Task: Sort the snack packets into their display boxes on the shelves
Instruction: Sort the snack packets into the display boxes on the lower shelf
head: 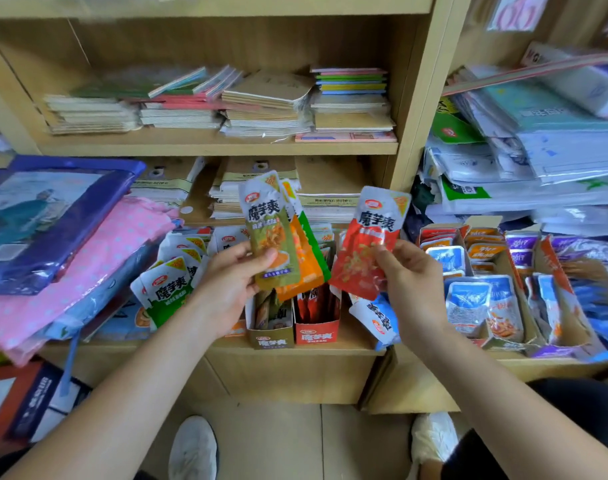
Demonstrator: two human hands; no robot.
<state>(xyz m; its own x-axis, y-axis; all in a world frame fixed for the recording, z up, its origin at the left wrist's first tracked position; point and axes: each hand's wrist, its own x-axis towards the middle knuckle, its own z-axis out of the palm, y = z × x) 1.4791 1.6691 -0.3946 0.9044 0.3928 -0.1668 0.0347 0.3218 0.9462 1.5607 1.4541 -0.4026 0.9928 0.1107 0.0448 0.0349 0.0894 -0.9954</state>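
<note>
My left hand (226, 289) grips a fanned bunch of snack packets: an olive-green packet (266, 223) in front, an orange one (304, 261) and a green one (313, 237) behind. My right hand (411, 282) pinches a single red packet (368, 244) by its lower edge. Both are held above two narrow display boxes on the shelf, an olive box (271, 336) and a red box (317, 332), each with packets standing in it. More green packets (167, 289) lie in a loose pile to the left. A blue packet (378, 317) lies right of the red box.
Open boxes of blue, orange and purple packets (486, 299) fill the right shelf. Folded plastic-wrapped items (70, 244) are stacked at left. Notebooks (261, 105) lie on the upper shelf. My shoes (193, 448) stand on the floor below.
</note>
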